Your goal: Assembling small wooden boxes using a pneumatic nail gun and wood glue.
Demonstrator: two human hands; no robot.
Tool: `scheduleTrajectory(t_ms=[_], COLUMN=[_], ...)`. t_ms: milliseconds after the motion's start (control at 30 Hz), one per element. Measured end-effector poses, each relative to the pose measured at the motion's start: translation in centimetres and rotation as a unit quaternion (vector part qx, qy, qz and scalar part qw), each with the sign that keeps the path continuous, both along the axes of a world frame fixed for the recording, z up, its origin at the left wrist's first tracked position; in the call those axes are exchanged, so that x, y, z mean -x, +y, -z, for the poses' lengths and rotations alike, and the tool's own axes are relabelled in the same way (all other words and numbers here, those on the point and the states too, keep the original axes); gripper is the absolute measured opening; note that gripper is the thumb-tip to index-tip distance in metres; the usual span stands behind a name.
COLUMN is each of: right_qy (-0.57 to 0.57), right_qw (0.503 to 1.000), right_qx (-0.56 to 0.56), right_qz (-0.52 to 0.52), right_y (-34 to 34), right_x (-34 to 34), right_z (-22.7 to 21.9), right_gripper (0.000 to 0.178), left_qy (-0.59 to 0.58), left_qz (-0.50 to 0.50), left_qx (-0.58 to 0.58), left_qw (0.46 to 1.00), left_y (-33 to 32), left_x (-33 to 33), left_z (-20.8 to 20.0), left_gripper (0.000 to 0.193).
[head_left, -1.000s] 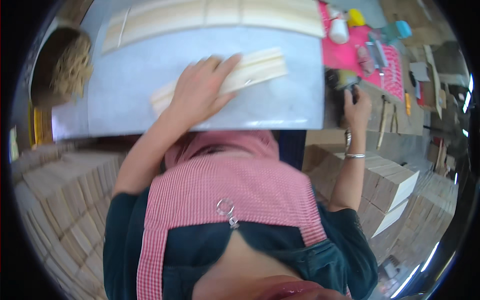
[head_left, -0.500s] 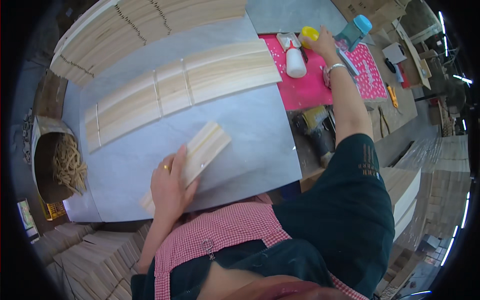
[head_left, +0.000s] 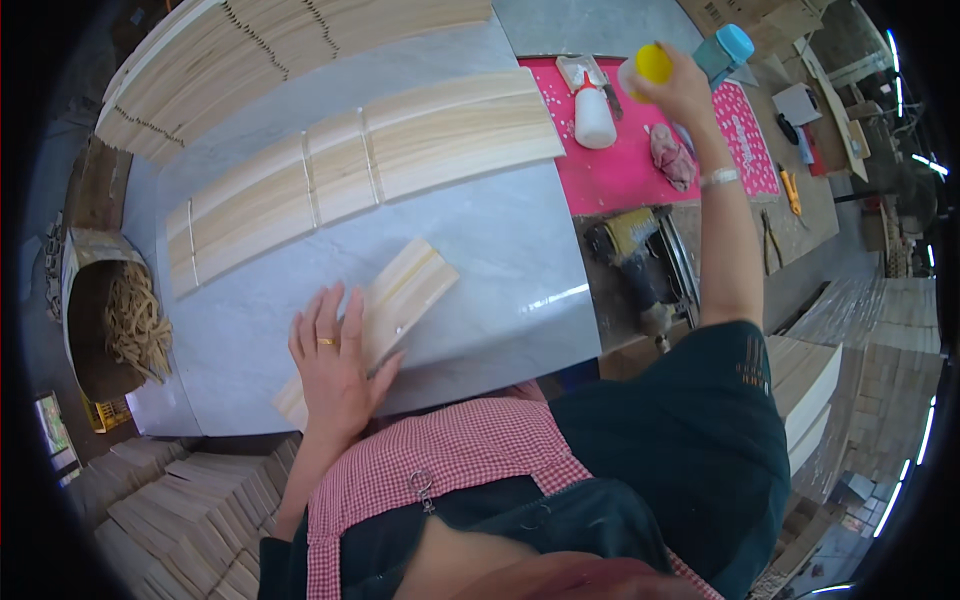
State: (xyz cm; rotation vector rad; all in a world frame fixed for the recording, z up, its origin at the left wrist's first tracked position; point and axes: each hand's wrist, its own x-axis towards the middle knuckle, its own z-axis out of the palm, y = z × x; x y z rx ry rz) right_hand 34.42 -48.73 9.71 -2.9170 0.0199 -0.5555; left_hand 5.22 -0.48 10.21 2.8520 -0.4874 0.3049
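My left hand (head_left: 336, 375) lies on a short pale wooden board (head_left: 412, 295) near the front edge of the table, fingers stretched out and apart. The board slants across the grey tabletop and has a yellowish streak and a small shiny spot. At the upper right, my right hand (head_left: 686, 92) is closed around a small round tub (head_left: 653, 65), yellow at its end with a pale, see-through side. It is held over a pink mat (head_left: 612, 180). Next to it on the mat stand a white squeeze bottle with a red tip (head_left: 594, 118) and a crumpled pink cloth (head_left: 672, 157).
Long jointed wooden panels (head_left: 365, 150) lie across the table, with a stack of boards (head_left: 290, 50) behind. A blue-capped bottle (head_left: 724, 55) stands right of my right hand. A power tool (head_left: 640, 265), pliers (head_left: 770, 245) and an orange-handled cutter (head_left: 790, 190) lie at the right.
My right hand has lifted the tub and moved slightly right, uncovering the pink cloth. My left hand's fingers have loosened from the board's edge and spread out over it.
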Motion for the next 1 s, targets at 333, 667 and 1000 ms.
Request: scheduleTrajectory(t_ms=[333,667,1000], right_qy=[0.118,0.109,0.147], right_qw=[0.962,0.956,0.937], right_qx=[-0.122,-0.046,-0.27], right_qz=[-0.213,-0.268,-0.165], right_y=[18.1,18.1,13.5], right_x=[30.6,33.4,26.5], right_z=[2.7,4.8,3.1], right_gripper=[0.077,0.077,0.039], left_qy=[0.155,0.153,0.103], left_qz=[0.125,0.178,0.159], left_qx=[0.365,0.326,0.278], left_qw=[0.909,0.916,0.942], left_y=[-10.4,-11.5,-11.4], left_x=[2.3,1.3,1.3], left_z=[8.2,12.9,12.5], left_gripper=[0.091,0.09,0.083])
